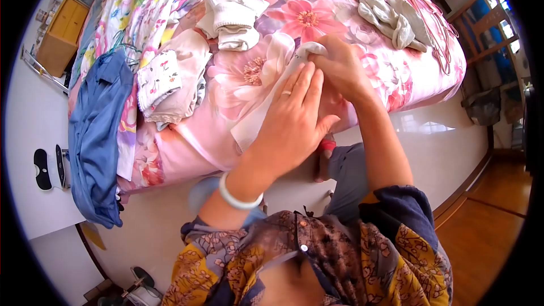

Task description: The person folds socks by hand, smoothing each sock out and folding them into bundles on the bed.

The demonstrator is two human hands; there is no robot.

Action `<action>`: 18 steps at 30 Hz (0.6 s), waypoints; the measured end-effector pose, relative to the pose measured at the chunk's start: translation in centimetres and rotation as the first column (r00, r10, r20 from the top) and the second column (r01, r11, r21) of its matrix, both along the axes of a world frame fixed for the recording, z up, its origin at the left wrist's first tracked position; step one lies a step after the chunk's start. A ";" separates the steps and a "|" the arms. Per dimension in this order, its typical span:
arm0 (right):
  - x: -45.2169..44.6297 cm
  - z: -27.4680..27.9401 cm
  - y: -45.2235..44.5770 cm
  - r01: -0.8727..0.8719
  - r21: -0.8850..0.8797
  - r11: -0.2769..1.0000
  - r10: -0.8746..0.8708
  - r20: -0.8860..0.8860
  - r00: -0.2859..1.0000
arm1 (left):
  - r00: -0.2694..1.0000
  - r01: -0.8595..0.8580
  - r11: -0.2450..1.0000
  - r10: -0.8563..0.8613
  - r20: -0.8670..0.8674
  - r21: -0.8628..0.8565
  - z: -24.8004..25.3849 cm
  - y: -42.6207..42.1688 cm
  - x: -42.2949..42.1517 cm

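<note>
A long, narrow piece of pale folded clothing [249, 130] lies across the edge of the bed; its exact kind I cannot make out. My left hand [294, 110], with a ring and a pale bangle, rests on it with fingers stretched out flat. At the far end, my right hand [341, 69] has its fingers curled round the cloth's white, rolled end [309, 51]. Both hands partly cover the cloth. Left of them sit folded clothes: a white knitted bundle [232, 17], a beige pile [184, 71] and a white printed piece [159, 81].
Pink flowered bedding [266, 0] covers the bed. A grey-green crumpled cloth [391, 22] and a pinkish cord [439, 28] lie at the right. A blue garment [102, 136] hangs over the left side. Wooden chairs [479, 22] stand beyond the bed's right edge.
</note>
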State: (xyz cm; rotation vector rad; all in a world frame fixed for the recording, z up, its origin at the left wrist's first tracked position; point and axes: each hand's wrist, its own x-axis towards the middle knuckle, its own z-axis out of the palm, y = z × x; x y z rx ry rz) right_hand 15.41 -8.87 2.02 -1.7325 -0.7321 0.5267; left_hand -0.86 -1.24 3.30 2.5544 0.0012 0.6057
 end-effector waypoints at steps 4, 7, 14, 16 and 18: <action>0.8 -0.2 -0.5 -0.001 -0.051 0.999 0.006 0.107 0.994 | 0.991 0.011 0.994 0.003 -0.135 0.107 -3.8 1.0 1.9; 1.3 -0.6 -0.5 0.120 -0.103 0.987 -0.090 0.263 0.961 | 0.989 0.039 0.991 -0.020 -0.150 0.126 -4.1 0.8 1.9; 1.8 -0.4 -1.5 -0.019 -0.156 0.988 0.060 0.258 0.964 | 0.994 0.040 0.987 -0.024 -0.108 0.157 -4.3 0.7 1.7; 1.8 -0.1 -1.8 -0.025 -0.220 0.975 0.082 0.254 0.964 | 0.994 0.041 0.986 -0.023 -0.111 0.164 -4.1 0.7 1.6; 1.8 -0.3 -1.3 0.051 -0.246 0.968 0.037 0.344 0.938 | 0.993 0.049 0.986 -0.029 -0.118 0.162 -4.1 0.7 1.7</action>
